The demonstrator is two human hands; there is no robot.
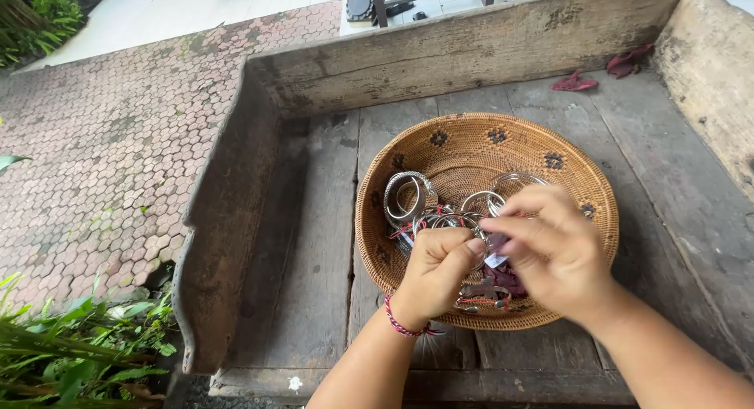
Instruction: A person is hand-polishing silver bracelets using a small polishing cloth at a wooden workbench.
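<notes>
Both hands meet over the near half of a round woven basket (471,154) that sits on a weathered wooden bench (314,244) with raised plank sides. The left hand (438,271) is curled, its thumb and forefinger closed on something small at the spot where the two hands touch; a red braided wristband (402,325) circles that wrist. The right hand (559,248) comes in from the right with its fingers bent and pressed toward the thumb, pinching the same small thing, which looks like a little pale tag (495,260) on a thread, though the fingers hide most of it. Under and around the hands the basket holds a heap of silver bangles (408,198): a wide coiled one stands near the left wall, thinner rings lie in the middle just beyond the fingers, and another piece (481,293) shows below the left thumb near the front rim. Red threads and a dark reddish bit lie among the rings. The basket has dark flower marks woven round its upper wall. Two red leaves (575,83) lie on the bench at the far right corner, well apart from the basket. Left of the bench is paving (102,142) of small hexagon stones, with green plants (78,346) at the near left corner
</notes>
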